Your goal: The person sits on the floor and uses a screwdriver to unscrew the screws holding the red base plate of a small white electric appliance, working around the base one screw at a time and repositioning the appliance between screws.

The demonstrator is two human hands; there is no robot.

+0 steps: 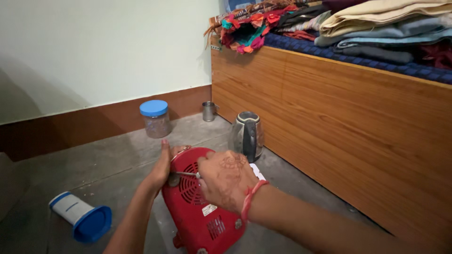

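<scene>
A red plastic appliance base (197, 211) with vent slots lies tipped on the grey floor in front of me. My left hand (162, 167) grips its upper left edge and steadies it. My right hand (225, 181), with henna patterns and a red thread bracelet at the wrist, is closed around a screwdriver (186, 174). The tool's metal shaft points left at a round spot on the red casing near my left thumb. The screwdriver's handle is hidden inside my fist.
A steel electric kettle (246, 135) stands just behind the appliance. A blue-lidded clear jar (155, 118) and a small steel cup (208, 111) sit by the wall. A white and blue jar (80, 215) lies at the left. A wooden bed frame (358, 122) with folded blankets fills the right.
</scene>
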